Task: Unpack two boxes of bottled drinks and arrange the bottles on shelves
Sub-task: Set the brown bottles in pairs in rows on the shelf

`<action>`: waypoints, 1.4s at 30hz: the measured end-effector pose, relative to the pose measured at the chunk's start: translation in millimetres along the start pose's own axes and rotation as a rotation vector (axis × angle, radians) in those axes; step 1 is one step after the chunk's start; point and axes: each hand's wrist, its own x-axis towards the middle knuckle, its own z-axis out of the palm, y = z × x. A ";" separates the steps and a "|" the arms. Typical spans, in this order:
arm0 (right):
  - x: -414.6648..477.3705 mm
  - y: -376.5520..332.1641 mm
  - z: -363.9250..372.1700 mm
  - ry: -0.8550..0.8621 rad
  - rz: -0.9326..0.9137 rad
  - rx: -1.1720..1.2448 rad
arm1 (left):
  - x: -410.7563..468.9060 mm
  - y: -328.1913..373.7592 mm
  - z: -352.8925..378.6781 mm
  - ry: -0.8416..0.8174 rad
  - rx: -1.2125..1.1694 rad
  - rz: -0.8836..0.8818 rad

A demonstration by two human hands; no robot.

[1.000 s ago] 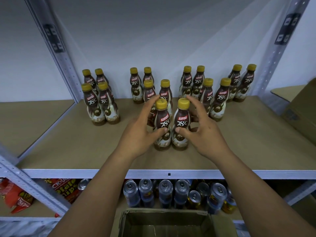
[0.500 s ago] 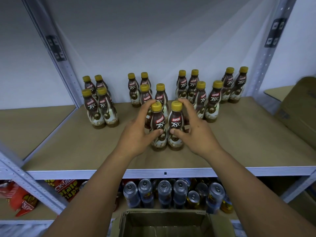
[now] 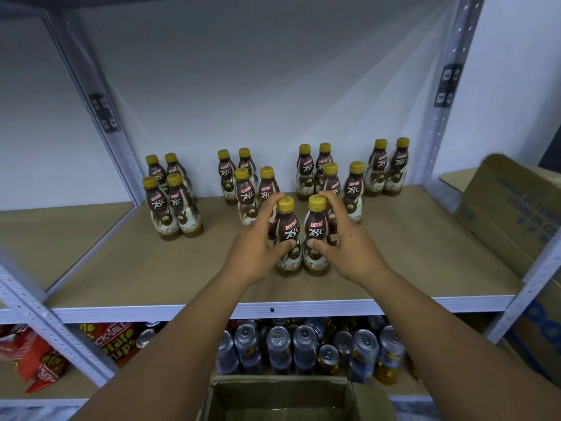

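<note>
Bottle pair [image 3: 315, 229] gripped upright on the shelf [image 3: 121, 268], one bottle in each hand.
The left hand [image 3: 255, 253] curls its fingers [image 3: 271, 208] round the left bottle and the right hand [image 3: 349, 250] wraps the right one, thumbs pressed on the labels. Both bases appear to rest on the board, just near of the middle cluster [image 3: 243, 192]. To do this well, I would slide the two together toward that far cluster, keeping them touching, upright and flat on their bases with the labels facing near. I would let go only once they stand steady, without nudging the bottles behind. The open box [image 3: 279, 396] sits below, at the near edge.
</note>
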 end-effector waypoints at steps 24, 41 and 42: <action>-14.0 79.6 -123.9 0.123 0.046 -0.035 | 61.9 88.9 120.8 -0.072 0.041 0.065; 15.0 131.1 -171.3 0.187 0.159 -0.116 | 115.4 109.5 183.7 -0.084 -0.089 0.144; 17.2 133.1 -171.9 0.191 0.163 -0.120 | 118.4 109.4 186.6 -0.083 -0.086 0.141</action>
